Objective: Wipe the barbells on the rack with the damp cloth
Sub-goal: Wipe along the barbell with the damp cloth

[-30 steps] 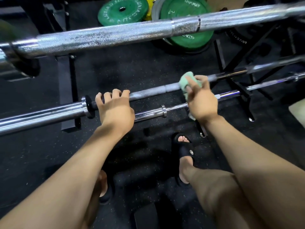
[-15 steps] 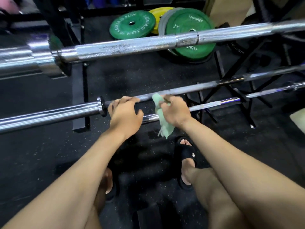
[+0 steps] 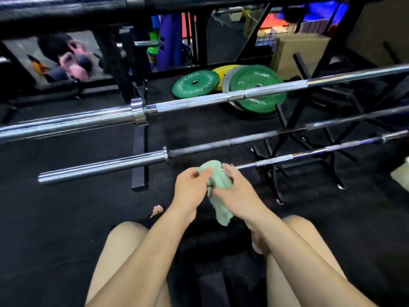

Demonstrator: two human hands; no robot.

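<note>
Both hands, the left hand [image 3: 190, 189] and right hand [image 3: 238, 191], pinch the green cloth [image 3: 218, 191] between them, just short of the lowest barbell [image 3: 309, 155], whose long axis runs up and rightward from the right hand's fingertips.

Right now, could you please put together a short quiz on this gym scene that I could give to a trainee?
1. True or false: both hands hold the cloth.
2. How many barbells lie across the rack in front of the person?
3. Multiple choice: the weight plates on the floor behind the bars are mostly A) red, B) green, C) white.

Key
1. True: the left hand and the right hand both grip the green cloth, clear of the bars.
2. Three: the top barbell, the middle barbell and the bottom barbell.
3. B.
</note>
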